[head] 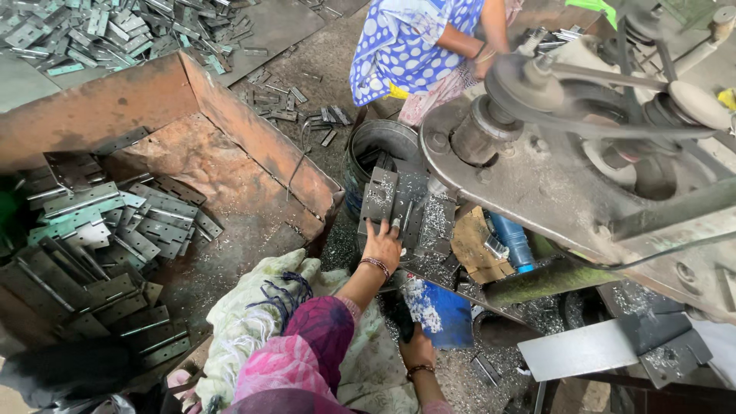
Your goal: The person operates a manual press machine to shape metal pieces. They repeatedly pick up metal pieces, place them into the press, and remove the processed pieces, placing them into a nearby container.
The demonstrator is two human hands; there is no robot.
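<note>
At the far left, a rusty open-topped metal bin (153,100) holds a loose heap of grey steel hinges (100,230), flat leaves with a rolled knuckle down one edge, some pale and some dark with oil. More hinges lie scattered over the floor (115,31) behind the bin.

Right of the bin, the left hand (382,244) reaches forward from a pink sleeve, a bangle on its wrist. It rests on a hinge plate (381,193) that lies on the machine's tabletop (429,230). The plate is a grey rectangular leaf with small screw holes, dusted with bright metal shavings and tilted slightly to the right. The fingers (376,227) are spread a little and curled over the near edge of the plate, pressing on it rather than closed round it. More plates, equally covered with swarf, lie just beside it to the right.

Lower and a little to the right, the right hand (416,349), also with a bangle, is wrapped round a dark handle (400,316) below the tabletop, fingers closed on it. A blue container (448,314) stands just beside that hand.

Farther right stands the heavy grey machine (552,176) with its belt wheel (529,80). Behind it, another person in a blue dotted garment (406,42) is at work.
</note>
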